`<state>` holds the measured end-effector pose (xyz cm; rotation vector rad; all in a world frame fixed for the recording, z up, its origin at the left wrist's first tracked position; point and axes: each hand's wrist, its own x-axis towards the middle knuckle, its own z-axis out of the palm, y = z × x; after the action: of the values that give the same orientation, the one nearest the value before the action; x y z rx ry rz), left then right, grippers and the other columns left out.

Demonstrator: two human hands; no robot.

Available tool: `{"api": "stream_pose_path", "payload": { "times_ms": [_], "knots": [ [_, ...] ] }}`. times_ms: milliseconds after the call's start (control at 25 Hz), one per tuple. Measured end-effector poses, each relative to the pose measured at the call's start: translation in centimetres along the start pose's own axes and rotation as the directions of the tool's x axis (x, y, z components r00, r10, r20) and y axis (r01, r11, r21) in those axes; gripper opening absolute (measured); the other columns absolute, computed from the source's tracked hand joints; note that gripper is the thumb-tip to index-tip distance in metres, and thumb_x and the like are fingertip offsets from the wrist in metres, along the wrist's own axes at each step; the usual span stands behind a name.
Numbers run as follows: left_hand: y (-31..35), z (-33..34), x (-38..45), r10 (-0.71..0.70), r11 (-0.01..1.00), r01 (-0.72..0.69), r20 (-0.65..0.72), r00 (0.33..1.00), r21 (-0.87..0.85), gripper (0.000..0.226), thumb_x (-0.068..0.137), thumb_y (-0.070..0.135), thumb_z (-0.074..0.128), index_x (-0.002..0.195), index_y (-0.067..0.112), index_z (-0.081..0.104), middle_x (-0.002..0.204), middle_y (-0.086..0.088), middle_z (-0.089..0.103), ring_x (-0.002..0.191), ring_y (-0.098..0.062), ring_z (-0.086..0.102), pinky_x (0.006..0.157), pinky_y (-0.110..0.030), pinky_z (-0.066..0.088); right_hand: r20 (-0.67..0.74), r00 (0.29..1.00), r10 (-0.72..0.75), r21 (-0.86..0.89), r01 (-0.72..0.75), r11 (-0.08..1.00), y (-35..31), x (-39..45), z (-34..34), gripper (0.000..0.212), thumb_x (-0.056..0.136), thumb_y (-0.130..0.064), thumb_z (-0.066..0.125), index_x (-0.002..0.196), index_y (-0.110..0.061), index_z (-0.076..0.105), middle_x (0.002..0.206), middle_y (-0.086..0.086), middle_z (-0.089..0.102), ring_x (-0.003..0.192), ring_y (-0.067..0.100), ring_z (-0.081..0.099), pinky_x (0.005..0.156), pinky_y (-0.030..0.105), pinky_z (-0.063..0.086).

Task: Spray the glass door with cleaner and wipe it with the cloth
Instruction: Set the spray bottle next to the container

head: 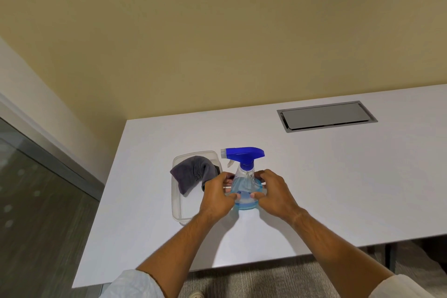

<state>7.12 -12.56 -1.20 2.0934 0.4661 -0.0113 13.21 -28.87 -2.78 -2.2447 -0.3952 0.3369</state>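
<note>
1. The spray bottle (244, 184) stands upright on the white table (338, 176), between the two hands, near the table's front edge.
2. The left hand (217, 197) wraps the bottle's left side, fingers curled on the clear body, thumb on the near face. It is closed on the bottle.
3. The right hand (273, 195) wraps the bottle's right side in the same way, fingers on the far side, thumb toward the front. It too grips the bottle.
4. Bottle: clear plastic, narrow at the neck and wide at the base, holding pale blue liquid in the lower part. The trigger head (243, 154) is glossy dark blue with a whitish nozzle pointing left.
5. The cloth (193, 173) lies just left of the bottle: grey, soft, crumpled, draped over the far end of a clear plastic tub (177, 205) with rounded corners.
6. Table top: smooth, matte. A grey metal flap (326, 116) is set flush into it, well beyond the bottle to the right.
7. A glass panel (36, 201) with a metal frame stands far left of the bottle, past the table's edge.
</note>
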Motion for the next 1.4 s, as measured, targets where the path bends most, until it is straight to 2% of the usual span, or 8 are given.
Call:
{"api": "stream_pose_path", "payload": {
  "times_ms": [40, 200, 480, 640, 1000, 1240, 1320, 1400],
  "knots": [
    [0.4, -0.6, 0.0, 0.021, 1.000, -0.021, -0.008, 1.000, -0.005, 0.046, 0.080, 0.011, 0.077, 0.122, 0.012, 0.057, 0.110, 0.002, 0.065, 0.098, -0.015, 0.064, 0.075, -0.012, 0.052, -0.005, 1.000, -0.017, -0.002, 0.017, 1.000, -0.6, 0.1, -0.3, 0.049, 0.078, -0.019, 0.081, 0.120, -0.017, 0.055, 0.115, -0.001, 0.062, 0.101, 0.017, 0.061, 0.082, 0.019, 0.052],
    [1.8, -3.6, -0.1, 0.082, 0.997, -0.082, -0.072, 0.994, -0.003, 0.044, 0.079, 0.013, 0.078, 0.119, 0.012, 0.060, 0.101, 0.009, 0.061, 0.084, -0.006, 0.061, 0.059, 0.002, 0.044, -0.025, 0.995, -0.098, -0.012, 0.098, 0.995, -3.7, 0.6, -1.6, 0.049, 0.078, -0.020, 0.081, 0.120, -0.018, 0.055, 0.114, -0.003, 0.062, 0.102, 0.016, 0.062, 0.084, 0.022, 0.053],
    [2.7, -9.7, -0.5, 0.135, 0.989, -0.143, -0.151, 0.979, -0.046, 0.042, 0.074, 0.010, 0.081, 0.108, 0.024, 0.061, 0.095, 0.015, 0.066, 0.085, 0.002, 0.067, 0.062, -0.002, 0.047, -0.027, 0.957, -0.288, -0.064, 0.286, 0.956, -10.5, 1.5, -2.1, 0.046, 0.076, -0.016, 0.082, 0.117, -0.017, 0.060, 0.111, 0.001, 0.063, 0.100, 0.015, 0.061, 0.088, 0.032, 0.057],
    [2.3, -12.6, -1.1, 0.149, 0.987, -0.158, -0.175, 0.973, -0.036, 0.043, 0.072, 0.011, 0.082, 0.103, 0.030, 0.058, 0.089, 0.027, 0.061, 0.078, 0.018, 0.061, 0.058, 0.000, 0.044, -0.004, 0.942, -0.336, -0.053, 0.336, 0.941, -13.0, 2.0, -0.9, 0.045, 0.074, -0.017, 0.081, 0.115, -0.017, 0.061, 0.108, -0.001, 0.063, 0.097, 0.014, 0.061, 0.085, 0.030, 0.057],
    [-3.3, -13.8, -2.4, 0.061, 0.998, -0.066, -0.166, 0.984, -0.020, 0.051, 0.074, 0.010, 0.081, 0.121, 0.016, 0.062, 0.105, 0.009, 0.066, 0.083, -0.001, 0.064, 0.063, -0.002, 0.048, 0.097, 0.963, -0.250, -0.027, 0.253, 0.967, -12.0, 1.4, 5.7, 0.049, 0.076, -0.029, 0.081, 0.117, -0.024, 0.056, 0.105, -0.015, 0.057, 0.094, 0.009, 0.061, 0.073, 0.006, 0.045],
    [-5.3, -13.5, -2.8, 0.033, 0.998, -0.040, -0.152, 0.988, -0.043, 0.050, 0.074, 0.008, 0.081, 0.120, 0.015, 0.062, 0.101, 0.009, 0.065, 0.087, -0.009, 0.066, 0.071, -0.009, 0.052, 0.102, 0.967, -0.233, 0.001, 0.234, 0.972, -11.5, 0.6, 7.7, 0.052, 0.074, -0.029, 0.082, 0.111, -0.040, 0.046, 0.101, -0.031, 0.054, 0.084, -0.008, 0.058, 0.064, -0.002, 0.043],
    [-5.8, -13.3, -2.9, 0.021, 0.999, -0.025, -0.130, 0.991, -0.024, 0.046, 0.075, 0.008, 0.080, 0.117, 0.017, 0.062, 0.100, 0.010, 0.065, 0.087, -0.009, 0.066, 0.068, -0.007, 0.051, 0.122, 0.969, -0.213, 0.007, 0.214, 0.977, -11.1, 0.3, 8.3, 0.052, 0.075, -0.028, 0.081, 0.113, -0.039, 0.047, 0.102, -0.031, 0.056, 0.087, -0.002, 0.062, 0.072, 0.004, 0.051],
    [-6.6, -12.8, -3.0, 0.009, 1.000, -0.008, -0.104, 0.995, 0.004, 0.044, 0.074, 0.006, 0.079, 0.113, 0.016, 0.063, 0.098, 0.010, 0.065, 0.091, -0.011, 0.067, 0.066, -0.005, 0.050, 0.147, 0.973, -0.181, -0.027, 0.186, 0.982, -10.2, 0.2, 9.1, 0.049, 0.076, -0.027, 0.081, 0.115, -0.030, 0.052, 0.108, -0.015, 0.063, 0.093, 0.009, 0.064, 0.083, 0.023, 0.058]
  ]
}}
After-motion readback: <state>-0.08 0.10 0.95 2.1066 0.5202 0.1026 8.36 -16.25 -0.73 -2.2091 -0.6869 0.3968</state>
